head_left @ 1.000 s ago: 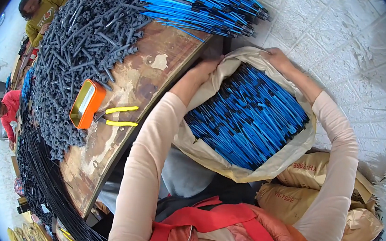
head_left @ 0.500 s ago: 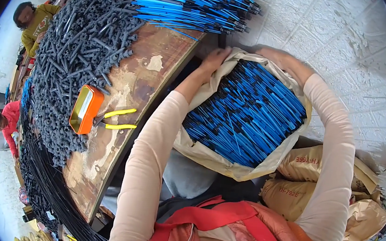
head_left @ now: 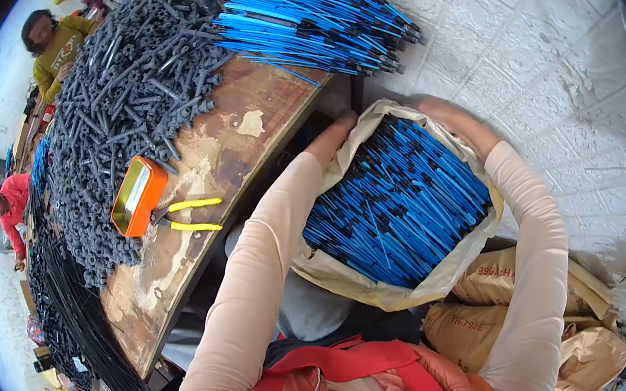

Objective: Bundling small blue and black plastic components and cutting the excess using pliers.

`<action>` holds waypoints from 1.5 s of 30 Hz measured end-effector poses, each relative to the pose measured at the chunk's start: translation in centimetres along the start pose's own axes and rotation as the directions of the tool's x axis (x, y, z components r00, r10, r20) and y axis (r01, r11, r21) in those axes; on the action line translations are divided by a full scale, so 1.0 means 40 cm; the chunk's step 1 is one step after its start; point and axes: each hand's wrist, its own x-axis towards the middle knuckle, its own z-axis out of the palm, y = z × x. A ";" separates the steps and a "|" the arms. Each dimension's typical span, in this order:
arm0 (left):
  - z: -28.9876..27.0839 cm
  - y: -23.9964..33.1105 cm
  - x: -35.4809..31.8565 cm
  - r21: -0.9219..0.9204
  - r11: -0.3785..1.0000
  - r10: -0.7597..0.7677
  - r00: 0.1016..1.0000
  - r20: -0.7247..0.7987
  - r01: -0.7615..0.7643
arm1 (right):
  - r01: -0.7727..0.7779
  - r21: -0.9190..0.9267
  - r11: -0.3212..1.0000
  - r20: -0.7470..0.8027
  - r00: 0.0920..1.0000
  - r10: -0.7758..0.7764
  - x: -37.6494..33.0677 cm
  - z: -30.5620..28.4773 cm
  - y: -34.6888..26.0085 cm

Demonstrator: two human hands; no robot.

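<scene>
An open paper sack [head_left: 364, 289], pale inside and folded at the rim, stands in front of me, packed with thin blue and black plastic strips [head_left: 406, 199]. My left hand [head_left: 345, 124] is on the outside of its far left edge, fingers out of sight down behind the paper. Around the far right side curls my right hand [head_left: 445, 116], its fingers also hidden by the sack. Between them my two hands hold the sack. To the left, pliers [head_left: 190, 213] with yellow handles lie on a worn wooden table [head_left: 212, 160], beside an orange open box [head_left: 139, 198].
Grey plastic plugs [head_left: 134, 95] are heaped on the table, with a bundle of blue strips [head_left: 311, 19] at its far end. Black strips [head_left: 73, 307] lie along its near left. Brown paper sacks [head_left: 469, 324] sit right of me. Two people [head_left: 57, 51] are beyond the table.
The sack has shifted slightly right relative to the table, with both hands still at its far side. My left hand has slid lower behind the rim. The whole view has tipped slightly.
</scene>
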 end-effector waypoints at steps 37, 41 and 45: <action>0.466 0.286 -0.188 0.452 -0.028 0.417 0.400 0.816 -0.892 | 0.449 0.844 -0.292 -0.224 0.791 0.569 -0.614 0.324 -0.124; 0.457 0.269 -0.165 0.669 0.325 0.203 0.740 0.641 -0.668 | 0.438 0.878 -0.194 -0.258 0.773 0.579 -0.588 0.332 -0.176; 0.461 0.232 -0.187 0.624 0.072 0.596 0.535 0.599 -0.778 | 0.389 0.846 -0.366 -0.118 0.804 0.582 -0.568 0.357 -0.119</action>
